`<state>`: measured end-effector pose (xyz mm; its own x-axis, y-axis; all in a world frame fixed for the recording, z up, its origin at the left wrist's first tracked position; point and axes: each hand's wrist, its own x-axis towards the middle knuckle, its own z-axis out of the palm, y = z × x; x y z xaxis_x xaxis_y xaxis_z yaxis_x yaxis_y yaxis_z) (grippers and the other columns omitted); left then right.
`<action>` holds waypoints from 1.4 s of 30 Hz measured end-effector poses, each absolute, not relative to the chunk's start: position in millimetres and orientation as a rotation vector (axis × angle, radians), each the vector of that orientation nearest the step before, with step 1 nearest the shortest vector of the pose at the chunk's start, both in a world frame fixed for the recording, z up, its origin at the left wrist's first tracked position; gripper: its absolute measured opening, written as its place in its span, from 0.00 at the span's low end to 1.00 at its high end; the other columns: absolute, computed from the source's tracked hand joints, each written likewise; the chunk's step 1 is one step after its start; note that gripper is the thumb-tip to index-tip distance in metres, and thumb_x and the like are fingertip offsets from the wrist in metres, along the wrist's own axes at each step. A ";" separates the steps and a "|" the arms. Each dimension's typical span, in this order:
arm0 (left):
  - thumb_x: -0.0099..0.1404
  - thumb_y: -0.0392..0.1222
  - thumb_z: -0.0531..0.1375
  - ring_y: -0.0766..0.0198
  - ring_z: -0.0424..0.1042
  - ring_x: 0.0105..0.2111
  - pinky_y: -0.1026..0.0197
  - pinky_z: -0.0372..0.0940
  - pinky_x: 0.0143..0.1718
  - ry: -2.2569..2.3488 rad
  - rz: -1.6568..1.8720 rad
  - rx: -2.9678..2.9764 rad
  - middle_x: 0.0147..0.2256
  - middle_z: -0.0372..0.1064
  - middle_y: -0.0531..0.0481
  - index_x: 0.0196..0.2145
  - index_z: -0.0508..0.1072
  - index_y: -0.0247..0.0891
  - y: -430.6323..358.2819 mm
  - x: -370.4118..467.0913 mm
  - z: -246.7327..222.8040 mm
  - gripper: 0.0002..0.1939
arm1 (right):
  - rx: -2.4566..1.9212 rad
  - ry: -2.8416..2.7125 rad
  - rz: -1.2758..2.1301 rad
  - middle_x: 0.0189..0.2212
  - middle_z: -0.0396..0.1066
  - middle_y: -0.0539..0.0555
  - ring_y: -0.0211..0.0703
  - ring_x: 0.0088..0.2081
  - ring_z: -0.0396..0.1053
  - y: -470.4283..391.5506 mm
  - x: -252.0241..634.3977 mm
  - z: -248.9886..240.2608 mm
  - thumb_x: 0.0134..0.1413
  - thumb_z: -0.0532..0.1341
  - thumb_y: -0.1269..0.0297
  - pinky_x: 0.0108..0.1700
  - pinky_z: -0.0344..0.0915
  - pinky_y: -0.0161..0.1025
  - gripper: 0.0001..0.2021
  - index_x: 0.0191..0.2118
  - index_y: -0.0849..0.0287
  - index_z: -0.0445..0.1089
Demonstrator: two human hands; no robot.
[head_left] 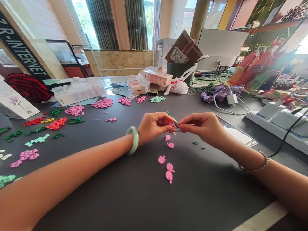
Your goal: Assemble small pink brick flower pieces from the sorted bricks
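Over the middle of the dark table, my left hand (pixel 154 124) and my right hand (pixel 203 127) meet fingertip to fingertip. Both pinch a small green-and-pink toy brick flower piece (pixel 171 124); its green part sticks up between the fingers. The fingers cover much of it, and a small greyish bit below the fingertips is too unclear to name. Below the hands, several round pink pieces with short stubs (pixel 169 176) lie in a loose column toward me. Two tiny dark green pieces (pixel 195 143) are on the table under my right hand.
Sorted piles of pink pieces (pixel 102 103), red pieces (pixel 35 122) and mint-green pieces (pixel 37 140) spread over the left and back. A white box (pixel 16 99) stands far left. Purple flowers (pixel 218 93), a tablet (pixel 238 133) and a power strip (pixel 279 126) with cables lie right.
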<state>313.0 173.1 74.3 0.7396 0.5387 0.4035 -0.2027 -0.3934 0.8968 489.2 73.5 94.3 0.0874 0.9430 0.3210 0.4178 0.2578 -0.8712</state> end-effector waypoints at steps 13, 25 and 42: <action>0.57 0.55 0.69 0.64 0.78 0.29 0.60 0.75 0.36 0.285 0.819 1.957 0.30 0.78 0.48 0.34 0.74 0.33 171.5 312.7 74.7 0.20 | -1.254 -1.448 0.630 0.27 0.76 0.52 0.41 0.29 0.73 74.6 485.8 87.8 0.43 0.71 0.57 0.35 0.73 0.41 0.10 0.32 0.56 0.79; 0.60 0.61 0.64 0.65 0.78 0.28 0.63 0.75 0.33 0.241 0.841 2.105 0.32 0.80 0.45 0.34 0.75 0.33 164.6 310.1 75.3 0.24 | -1.262 -1.438 0.594 0.24 0.76 0.51 0.44 0.28 0.74 75.0 479.7 84.3 0.42 0.72 0.57 0.33 0.73 0.41 0.08 0.26 0.56 0.78; 0.64 0.38 0.63 0.67 0.78 0.26 0.67 0.72 0.29 0.340 0.896 2.200 0.27 0.78 0.50 0.31 0.75 0.33 156.1 311.6 71.9 0.05 | -1.301 -1.402 0.589 0.22 0.74 0.51 0.42 0.26 0.73 74.4 475.5 82.2 0.39 0.74 0.50 0.30 0.72 0.39 0.16 0.25 0.57 0.74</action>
